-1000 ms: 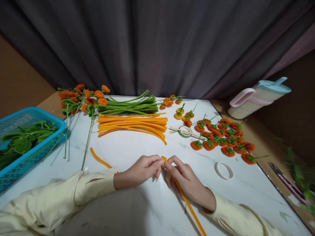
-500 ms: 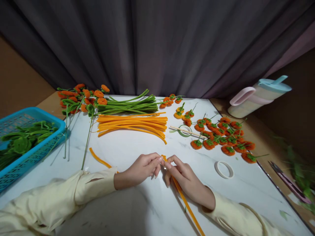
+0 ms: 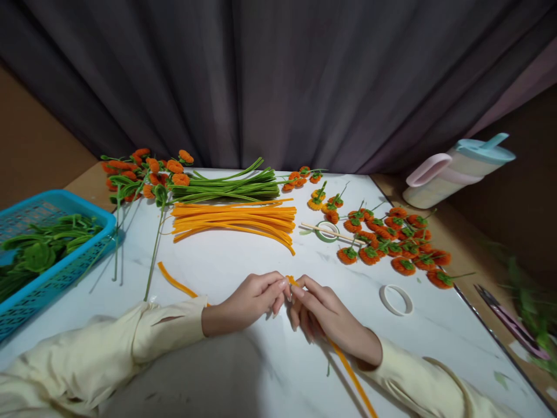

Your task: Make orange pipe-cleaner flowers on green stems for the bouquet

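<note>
Between my fingertips is the small folded end of an orange fuzzy stem (image 3: 353, 374); its long tail passes under my right hand and runs toward the lower right. My left hand (image 3: 256, 299) pinches that end from the left, fingers closed. My right hand (image 3: 333, 313) grips it from the right with thumb and index finger, its other fingers curled below. Beyond my hands lies a bundle of orange stems (image 3: 232, 222), with a bundle of green stems (image 3: 230, 188) behind it. A loose orange piece (image 3: 176, 281) lies by my left sleeve.
Orange flower heads (image 3: 391, 232) are spread at the right, near a white tape ring (image 3: 396, 300) and a green tape roll (image 3: 327, 231). Stemmed flowers (image 3: 150, 174) and a blue basket (image 3: 111, 220) of leaves are at the left. Pliers (image 3: 511, 322) and a jug (image 3: 461, 168) are far right.
The long orange tail has swung to the right and now passes under my right palm. My right hand's lower fingers have shifted and show more. My left hand has barely moved.
</note>
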A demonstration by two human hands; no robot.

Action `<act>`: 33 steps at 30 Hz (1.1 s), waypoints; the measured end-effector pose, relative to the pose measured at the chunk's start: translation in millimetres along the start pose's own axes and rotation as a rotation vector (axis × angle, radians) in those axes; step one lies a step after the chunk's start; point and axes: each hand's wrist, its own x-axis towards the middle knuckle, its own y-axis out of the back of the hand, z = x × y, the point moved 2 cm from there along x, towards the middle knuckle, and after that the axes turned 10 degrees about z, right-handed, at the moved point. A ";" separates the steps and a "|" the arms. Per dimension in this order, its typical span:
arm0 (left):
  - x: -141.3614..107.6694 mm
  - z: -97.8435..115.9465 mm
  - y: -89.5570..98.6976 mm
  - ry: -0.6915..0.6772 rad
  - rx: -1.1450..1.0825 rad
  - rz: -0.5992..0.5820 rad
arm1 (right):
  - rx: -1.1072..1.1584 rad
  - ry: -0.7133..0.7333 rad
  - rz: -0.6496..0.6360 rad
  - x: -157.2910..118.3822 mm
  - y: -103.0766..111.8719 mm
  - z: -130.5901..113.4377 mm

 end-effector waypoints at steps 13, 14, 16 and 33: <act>-4.0 7.3 0.8 -0.094 0.152 -0.016 | 0.383 -0.106 -0.124 1.8 -3.2 4.4; -4.4 7.9 0.9 -0.100 0.160 -0.015 | 0.390 -0.107 -0.135 2.0 -3.1 4.7; -5.5 9.4 1.0 -0.114 0.177 -0.017 | 0.394 -0.103 -0.157 2.7 -2.4 5.1; -7.8 10.1 1.0 -0.135 0.207 -0.046 | 0.346 -0.103 -0.197 1.7 0.9 2.8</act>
